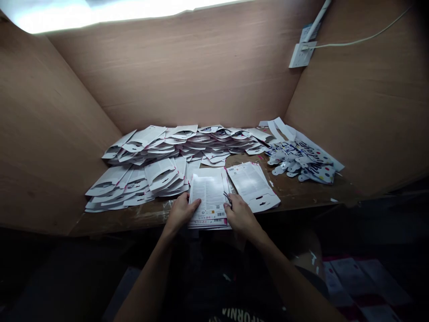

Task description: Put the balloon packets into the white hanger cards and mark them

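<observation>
Presently, your left hand point(181, 212), fingers apart, rests on a white printed card point(208, 199) beside your right hand point(241, 217), its grip impossible to tell; slipping could crease the card.

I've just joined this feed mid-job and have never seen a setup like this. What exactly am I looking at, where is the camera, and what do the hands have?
There's no machine here: these are a person's two bare hands, seen from one camera worn on their head and looking forward and down. The left hand rests against a stack of printed cards. The right hand is at a small metal tool, perhaps scissors, though it's too small to tell. A second stack of printed cards lies beside the first. Piles of white cards spread across the wooden bench, with dotted printed pieces to the right.
</observation>
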`<action>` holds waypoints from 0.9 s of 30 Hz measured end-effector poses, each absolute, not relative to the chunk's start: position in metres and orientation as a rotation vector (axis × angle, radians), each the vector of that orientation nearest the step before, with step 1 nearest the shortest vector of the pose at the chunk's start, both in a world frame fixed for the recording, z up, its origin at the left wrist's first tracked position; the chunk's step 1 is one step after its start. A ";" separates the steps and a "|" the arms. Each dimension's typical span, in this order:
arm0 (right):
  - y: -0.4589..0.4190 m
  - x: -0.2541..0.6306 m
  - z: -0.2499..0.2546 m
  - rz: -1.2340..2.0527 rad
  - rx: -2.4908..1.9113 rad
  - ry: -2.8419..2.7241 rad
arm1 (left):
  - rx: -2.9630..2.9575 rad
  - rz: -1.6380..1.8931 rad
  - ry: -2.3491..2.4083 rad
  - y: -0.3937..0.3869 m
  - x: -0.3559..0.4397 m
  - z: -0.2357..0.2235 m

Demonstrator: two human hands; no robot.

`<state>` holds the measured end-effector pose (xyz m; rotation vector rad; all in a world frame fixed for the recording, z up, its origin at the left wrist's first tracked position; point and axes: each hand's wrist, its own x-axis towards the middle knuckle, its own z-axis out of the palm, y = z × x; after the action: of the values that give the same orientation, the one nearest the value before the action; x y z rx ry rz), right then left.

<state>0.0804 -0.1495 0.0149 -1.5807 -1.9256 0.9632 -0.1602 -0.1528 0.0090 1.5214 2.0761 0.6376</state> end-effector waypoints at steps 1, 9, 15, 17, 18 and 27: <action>-0.150 0.080 0.014 0.986 -1.562 -1.945 | 1.511 0.646 2.054 -0.153 -0.161 0.007; -0.160 0.072 0.017 1.216 -1.297 -1.851 | 1.185 0.985 1.818 -0.161 -0.173 -0.006; -0.165 0.075 0.042 1.216 -1.086 -1.760 | 1.059 1.088 1.609 -0.174 -0.170 0.028; -0.171 0.074 0.062 1.247 -0.973 -1.767 | 1.081 1.107 1.576 -0.176 -0.166 0.049; -0.175 0.073 0.073 1.242 -0.928 -1.765 | 1.122 1.132 1.585 -0.176 -0.163 0.059; -0.173 0.084 0.135 0.706 -1.113 -1.318 | 2.285 1.480 1.683 -0.171 -0.042 0.090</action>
<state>0.0835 -0.1735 0.1351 -1.1134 -1.3184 0.7060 -0.0424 -0.1711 0.0897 2.2852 1.6828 1.4805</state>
